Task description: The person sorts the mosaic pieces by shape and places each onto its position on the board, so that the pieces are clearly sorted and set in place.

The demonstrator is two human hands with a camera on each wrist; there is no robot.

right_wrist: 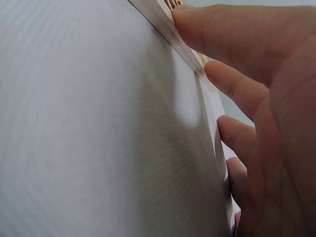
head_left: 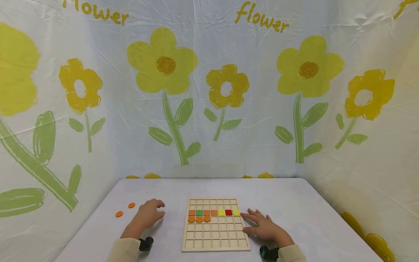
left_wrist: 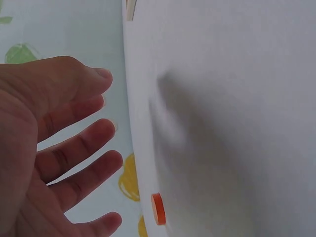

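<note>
A wooden grid board [head_left: 216,244] lies on the table. One of its rows holds several coloured square tiles, among them a green tile [head_left: 199,213] and a red tile [head_left: 228,212]. Three orange discs [head_left: 199,219] sit side by side in the row below, at its left end. My left hand [head_left: 148,215] is left of the board, raised over the table with fingers loosely bent and nothing between them. At the board's right edge, my right hand [head_left: 263,226] rests its thumb and fingertips, fingers spread; the right wrist view shows the thumb [right_wrist: 217,29] against the wooden rim.
Two loose orange discs, a nearer one [head_left: 119,214] and a farther one [head_left: 131,205], lie left of my left hand. The white table [head_left: 275,196] is enclosed by a flower-printed curtain [head_left: 209,153] at the back and both sides.
</note>
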